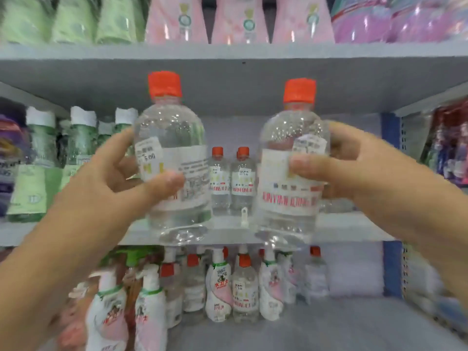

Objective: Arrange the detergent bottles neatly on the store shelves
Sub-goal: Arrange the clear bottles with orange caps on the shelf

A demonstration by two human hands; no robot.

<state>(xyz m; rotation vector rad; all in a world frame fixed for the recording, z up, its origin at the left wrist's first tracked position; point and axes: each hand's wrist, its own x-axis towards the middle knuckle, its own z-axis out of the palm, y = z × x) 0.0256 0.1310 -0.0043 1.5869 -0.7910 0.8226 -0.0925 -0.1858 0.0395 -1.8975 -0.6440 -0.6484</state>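
My left hand (114, 178) grips a clear detergent bottle with an orange cap (174, 138), held upright in front of the middle shelf. In my right hand (354, 171) is a second clear bottle with an orange cap (291, 198), its red-lettered label facing me. Both bottles hang just above the middle shelf's front edge (228, 239). Between them, further back on that shelf, stand matching small clear bottles (231, 178) with orange caps.
Green bottles with white caps (43, 158) fill the middle shelf's left side. Pink pouches (240, 19) and green packs (71, 21) sit on the top shelf. White pump bottles (152, 307) and clear bottles (244, 287) crowd the lower shelf. A blue upright (391, 269) stands right.
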